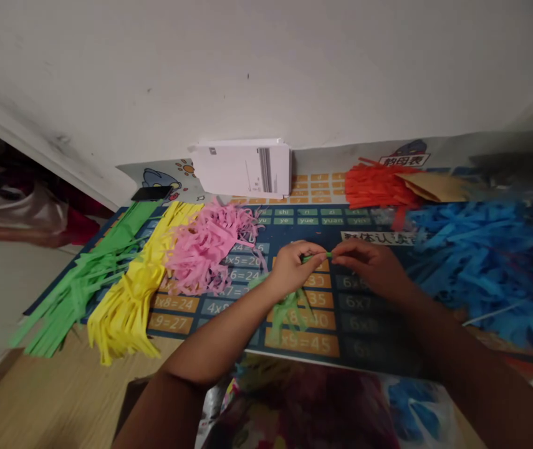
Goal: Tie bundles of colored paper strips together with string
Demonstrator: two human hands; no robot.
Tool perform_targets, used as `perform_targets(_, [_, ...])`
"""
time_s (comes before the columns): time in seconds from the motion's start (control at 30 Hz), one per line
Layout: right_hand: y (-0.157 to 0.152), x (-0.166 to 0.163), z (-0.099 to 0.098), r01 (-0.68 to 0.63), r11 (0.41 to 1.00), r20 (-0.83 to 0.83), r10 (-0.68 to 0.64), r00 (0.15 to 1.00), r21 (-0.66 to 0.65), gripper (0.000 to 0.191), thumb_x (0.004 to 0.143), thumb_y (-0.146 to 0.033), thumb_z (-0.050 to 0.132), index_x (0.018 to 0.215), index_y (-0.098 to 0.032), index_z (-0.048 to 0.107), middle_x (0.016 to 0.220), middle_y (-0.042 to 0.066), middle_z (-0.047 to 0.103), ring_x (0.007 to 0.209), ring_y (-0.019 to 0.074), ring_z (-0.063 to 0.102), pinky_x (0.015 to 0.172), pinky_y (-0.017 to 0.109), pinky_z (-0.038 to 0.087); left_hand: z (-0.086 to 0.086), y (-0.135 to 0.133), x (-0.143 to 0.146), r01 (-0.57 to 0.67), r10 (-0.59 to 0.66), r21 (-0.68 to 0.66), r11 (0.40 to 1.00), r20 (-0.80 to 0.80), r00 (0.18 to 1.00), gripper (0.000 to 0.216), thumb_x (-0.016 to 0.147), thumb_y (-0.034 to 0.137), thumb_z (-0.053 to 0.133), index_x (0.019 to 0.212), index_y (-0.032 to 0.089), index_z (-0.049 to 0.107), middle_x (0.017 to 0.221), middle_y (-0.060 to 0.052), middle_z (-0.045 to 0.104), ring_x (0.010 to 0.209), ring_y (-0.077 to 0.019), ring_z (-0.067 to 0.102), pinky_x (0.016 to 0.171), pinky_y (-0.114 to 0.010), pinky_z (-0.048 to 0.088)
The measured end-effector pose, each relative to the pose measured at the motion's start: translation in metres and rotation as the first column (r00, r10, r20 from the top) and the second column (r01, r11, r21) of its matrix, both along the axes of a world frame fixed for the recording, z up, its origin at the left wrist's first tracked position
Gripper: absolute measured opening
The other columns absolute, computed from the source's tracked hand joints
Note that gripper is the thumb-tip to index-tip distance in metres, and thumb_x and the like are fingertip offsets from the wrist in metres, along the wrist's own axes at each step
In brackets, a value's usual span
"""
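Both hands meet over the middle of a desk mat (pixel 315 227) printed with sums and syllables. My left hand (pixel 294 265) pinches a twisted green paper tassel (pixel 289 315), whose loose strips hang below the palm. Fingertips of my right hand (pixel 364 259) close on the thin twisted end of that tassel, just right of the left fingers. Pink shredded paper (pixel 214 243) lies left of my left hand. Past it are a bundle of yellow strips (pixel 149 274) and a bundle of green strips (pixel 83 274).
A white box (pixel 242 168) leans against the wall at the back. Red paper strips (pixel 378 184) lie at the back right, by a brown paper piece (pixel 439 187). A large heap of blue strips (pixel 485 262) covers the right side. A dark flat object (pixel 151 193) lies back left.
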State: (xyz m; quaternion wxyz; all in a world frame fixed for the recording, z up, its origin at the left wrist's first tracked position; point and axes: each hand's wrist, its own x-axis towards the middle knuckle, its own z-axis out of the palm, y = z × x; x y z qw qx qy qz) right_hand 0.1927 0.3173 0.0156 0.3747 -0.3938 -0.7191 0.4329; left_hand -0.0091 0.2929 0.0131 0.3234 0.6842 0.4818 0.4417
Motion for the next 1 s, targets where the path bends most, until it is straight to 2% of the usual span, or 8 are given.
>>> perform_targets(0.1, [-0.003,-0.003,-0.002,0.028,0.998,-0.067,-0.032,0.997,-0.056,0.02,0.079,-0.042,0.07,0.084,-0.022,0.071,0.086,0.003,0.072,0.082,0.0195,0.066,0.078,0.032,0.053,0.002,-0.001,0.001,0.019,-0.019,0.009,1.0,-0.01,1.0,0.012,0.087,0.024,0.065,0.085,0.018,0.074,0.084,-0.003,0.075,0.078,-0.0155,0.067,0.076,-0.026,0.05])
perform_targets(0.2, [-0.006,-0.004,-0.005,0.061,0.997,-0.066,-0.065,0.996,-0.055,0.021,0.079,-0.041,0.07,0.087,-0.022,0.071,0.084,0.002,0.072,0.077,0.0183,0.066,0.074,0.032,0.054,0.004,-0.004,0.001,0.025,-0.023,0.056,0.998,-0.045,0.999,0.012,0.088,0.024,0.064,0.084,0.018,0.074,0.082,-0.003,0.075,0.076,-0.0148,0.067,0.076,-0.026,0.05])
perform_targets(0.37, [-0.011,-0.004,-0.003,0.15,0.986,0.033,-0.152,0.988,0.07,0.017,0.08,-0.037,0.066,0.089,-0.023,0.069,0.083,0.002,0.072,0.077,0.0191,0.067,0.076,0.034,0.054,0.008,-0.008,0.001,0.037,-0.012,0.148,0.988,-0.164,0.986,0.016,0.09,0.027,0.063,0.083,0.02,0.075,0.079,-0.003,0.075,0.075,-0.0152,0.066,0.074,-0.027,0.051])
perform_targets(0.53, [-0.013,-0.006,0.0,0.11,0.981,0.076,-0.123,0.99,0.157,0.015,0.082,-0.033,0.062,0.092,-0.024,0.068,0.088,0.003,0.073,0.081,0.02,0.068,0.08,0.034,0.054,0.008,-0.01,0.002,0.045,-0.008,0.186,0.981,-0.198,0.98,0.013,0.09,0.025,0.064,0.087,0.02,0.076,0.084,-0.004,0.077,0.078,-0.0162,0.069,0.075,-0.027,0.053])
perform_targets(0.7, [-0.01,-0.004,-0.004,0.029,0.992,0.093,-0.04,0.995,0.126,0.021,0.082,-0.032,0.06,0.1,-0.024,0.067,0.089,0.002,0.072,0.083,0.0198,0.068,0.08,0.033,0.054,0.004,-0.011,0.002,0.028,-0.015,0.093,0.995,-0.14,0.99,0.019,0.085,0.035,0.072,0.098,0.021,0.075,0.091,-0.004,0.078,0.082,-0.0177,0.072,0.079,-0.028,0.055])
perform_targets(0.83, [-0.01,-0.001,-0.003,0.04,0.988,0.102,-0.056,0.993,0.15,0.022,0.082,-0.032,0.06,0.101,-0.023,0.066,0.086,0.002,0.072,0.082,0.0191,0.068,0.08,0.033,0.054,0.005,-0.01,-0.001,0.026,-0.022,0.05,0.998,-0.083,0.996,0.029,0.081,0.037,0.077,0.103,0.019,0.073,0.087,-0.004,0.078,0.083,-0.0185,0.073,0.082,-0.029,0.056])
perform_targets(1.0, [-0.011,-0.003,0.005,0.05,0.982,0.1,-0.069,0.993,0.182,0.021,0.08,-0.031,0.06,0.098,-0.022,0.067,0.088,0.003,0.073,0.081,0.0188,0.068,0.079,0.032,0.054,0.012,-0.009,-0.004,0.018,-0.019,-0.018,1.0,-0.047,0.999,0.018,0.082,0.036,0.074,0.086,0.018,0.076,0.084,-0.005,0.078,0.075,-0.0177,0.073,0.072,-0.027,0.057])
